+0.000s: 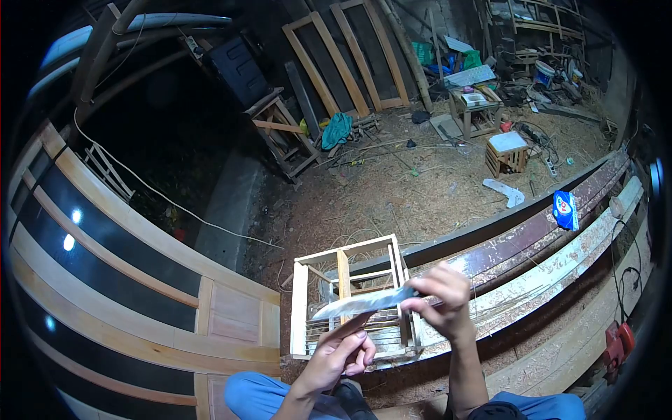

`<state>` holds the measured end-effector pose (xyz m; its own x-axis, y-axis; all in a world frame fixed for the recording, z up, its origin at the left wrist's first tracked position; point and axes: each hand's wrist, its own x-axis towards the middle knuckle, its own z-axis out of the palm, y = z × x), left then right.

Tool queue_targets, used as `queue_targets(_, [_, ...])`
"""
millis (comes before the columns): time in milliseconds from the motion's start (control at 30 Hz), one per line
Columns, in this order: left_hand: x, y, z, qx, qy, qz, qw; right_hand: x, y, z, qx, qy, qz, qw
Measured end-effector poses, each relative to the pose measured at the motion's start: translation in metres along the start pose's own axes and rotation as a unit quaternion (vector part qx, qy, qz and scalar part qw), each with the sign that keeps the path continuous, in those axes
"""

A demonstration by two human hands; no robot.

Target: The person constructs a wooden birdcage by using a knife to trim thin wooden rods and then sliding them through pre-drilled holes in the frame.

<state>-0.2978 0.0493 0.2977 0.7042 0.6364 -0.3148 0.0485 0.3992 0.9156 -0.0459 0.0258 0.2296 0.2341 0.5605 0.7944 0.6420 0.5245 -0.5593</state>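
Note:
My right hand [444, 297] is wrapped round the handle of a large knife [364, 303]. Its broad, shiny blade points left, level across my view and slightly smeared by motion. Below the blade, my left hand [339, 360] is closed on a thin brown strip of wood [353, 325], which rises toward the knife and overlaps it in this view. Just beyond both hands stands a pale wooden box frame [299, 308] with thin rods across its lower part. The knife and my hands hide some of that frame.
A glazed wooden door [238, 325] lies at left. Long planks [539, 280] run along the right, with a blue packet [565, 211] and a red tool [617, 345]. Shavings cover the ground [336, 203] around a small slatted crate [507, 154].

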Motion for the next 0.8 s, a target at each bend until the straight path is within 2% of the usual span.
queue_targets(67, [0.000, -0.002, -0.002, -0.017, 0.008, -0.007, 1.000, 0.000, -0.014, 0.008, 0.007, -0.038, -0.005, 0.999])
queue_targets(233, [-0.002, 0.003, -0.003, 0.001, 0.003, -0.009, 1.000, 0.003, -0.011, 0.008, 0.012, -0.006, 0.000, 1.000])
queue_targets(500, [-0.003, -0.001, -0.005, 0.013, -0.010, -0.010, 1.000, 0.001, -0.007, 0.006, 0.016, -0.007, -0.006, 1.000])
queue_targets(667, [-0.006, 0.002, -0.009, 0.046, -0.038, 0.016, 0.998, 0.000, 0.014, -0.013, -0.044, 0.066, 0.054, 0.995])
queue_targets(733, [-0.006, 0.001, -0.005, 0.042, -0.005, 0.016, 0.999, 0.001, 0.015, -0.021, -0.062, 0.069, 0.073, 0.993])
queue_targets(800, [-0.004, 0.001, -0.008, 0.033, -0.019, 0.019, 0.999, 0.000, 0.012, -0.019, -0.071, 0.060, 0.092, 0.991])
